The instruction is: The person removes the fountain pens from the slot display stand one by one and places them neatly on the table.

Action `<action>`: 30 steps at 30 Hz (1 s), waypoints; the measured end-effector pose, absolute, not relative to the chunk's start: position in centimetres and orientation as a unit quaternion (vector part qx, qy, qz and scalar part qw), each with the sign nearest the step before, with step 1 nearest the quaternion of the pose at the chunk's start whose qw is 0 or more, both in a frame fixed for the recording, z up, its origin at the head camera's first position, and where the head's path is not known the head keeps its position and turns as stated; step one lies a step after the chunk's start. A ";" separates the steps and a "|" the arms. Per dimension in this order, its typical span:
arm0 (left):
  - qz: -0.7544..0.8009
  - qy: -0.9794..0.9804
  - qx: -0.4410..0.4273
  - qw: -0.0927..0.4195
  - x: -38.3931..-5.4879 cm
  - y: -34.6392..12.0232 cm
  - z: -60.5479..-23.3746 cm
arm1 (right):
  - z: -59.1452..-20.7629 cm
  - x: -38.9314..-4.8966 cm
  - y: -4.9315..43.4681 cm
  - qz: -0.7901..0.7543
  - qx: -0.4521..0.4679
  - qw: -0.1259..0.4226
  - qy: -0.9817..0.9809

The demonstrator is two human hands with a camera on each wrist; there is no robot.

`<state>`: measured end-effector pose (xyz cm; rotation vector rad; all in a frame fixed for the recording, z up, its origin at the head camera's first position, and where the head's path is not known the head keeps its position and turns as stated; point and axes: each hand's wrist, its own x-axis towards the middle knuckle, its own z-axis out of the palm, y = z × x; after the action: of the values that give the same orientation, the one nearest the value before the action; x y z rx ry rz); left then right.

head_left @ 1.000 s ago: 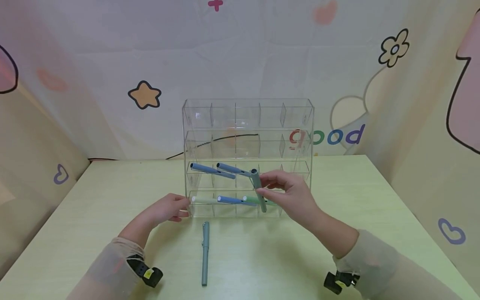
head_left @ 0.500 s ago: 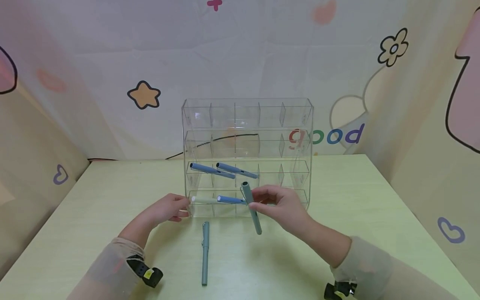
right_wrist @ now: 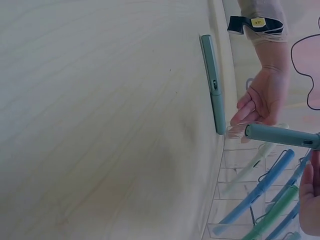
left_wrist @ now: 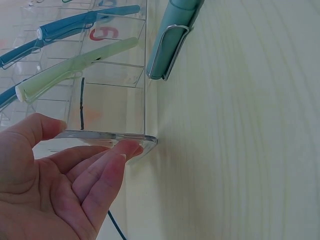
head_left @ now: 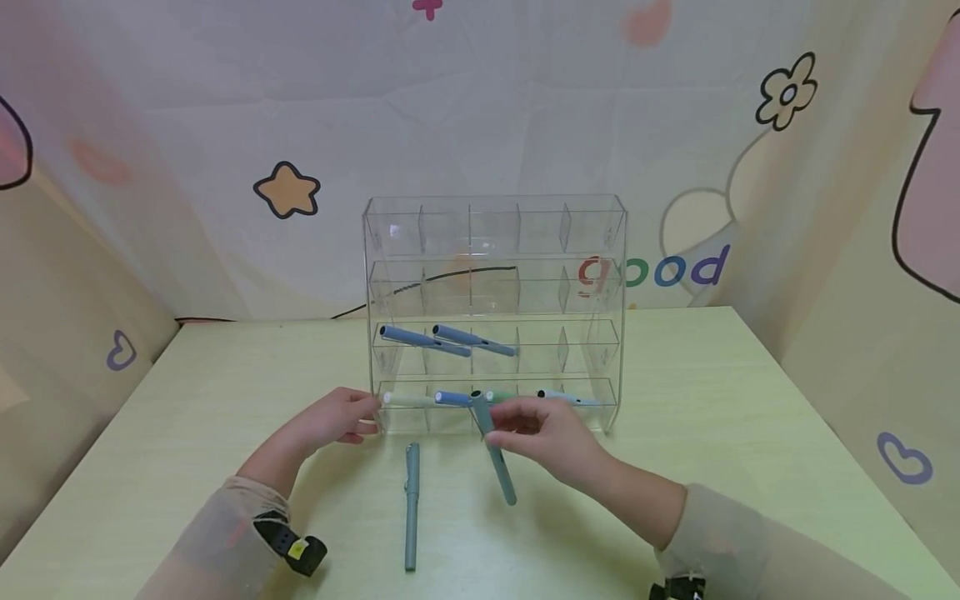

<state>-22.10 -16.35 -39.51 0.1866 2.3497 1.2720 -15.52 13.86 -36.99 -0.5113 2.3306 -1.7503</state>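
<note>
A printed backdrop [head_left: 480, 125] spans the upper part of the head view. The table [head_left: 712, 400] extends across the lower part. The clear rack [head_left: 495, 317], a four-tier unit with dividers, stands upright at centre frame.

The right hand [head_left: 551, 433] is right of centre, in front of the lowest tier; its fingers pinch the held teal pen [head_left: 496, 457], which tilts with its upper end toward the left of the frame. The left hand [head_left: 342, 414] is left of centre; its thumb and fingers grip the lower edge of the rack's side.

The loose teal pen [head_left: 412, 507] lies on the table at lower centre. Two blue pens [head_left: 425, 341] rest in the left part of the third tier from the top. The bottom tier contains, left to right, a pale green pen [head_left: 407, 400], a blue pen [head_left: 453, 399], a green pen [head_left: 500, 397] and a light blue pen [head_left: 568, 398].
</note>
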 end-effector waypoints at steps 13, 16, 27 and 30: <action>0.473 0.847 0.075 0.231 -22.2 -16.5 -39.7 | -38.6 -15.6 13.6 -0.615 -0.148 0.130 0.764; 0.472 0.847 0.079 0.232 -22.1 -16.4 -39.6 | -39.0 -15.6 13.5 -0.611 -0.144 0.142 0.765; 0.471 0.848 0.075 0.233 -21.9 -16.3 -39.4 | -40.6 -15.9 12.9 -0.607 -0.123 0.182 0.763; 0.470 0.848 0.075 0.233 -21.9 -16.2 -39.4 | -41.1 -16.2 12.9 -0.605 -0.121 0.194 0.763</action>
<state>-21.90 -16.23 -39.40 0.2059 2.3308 1.2905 -16.23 12.86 -41.09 -0.3402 2.1389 -1.6969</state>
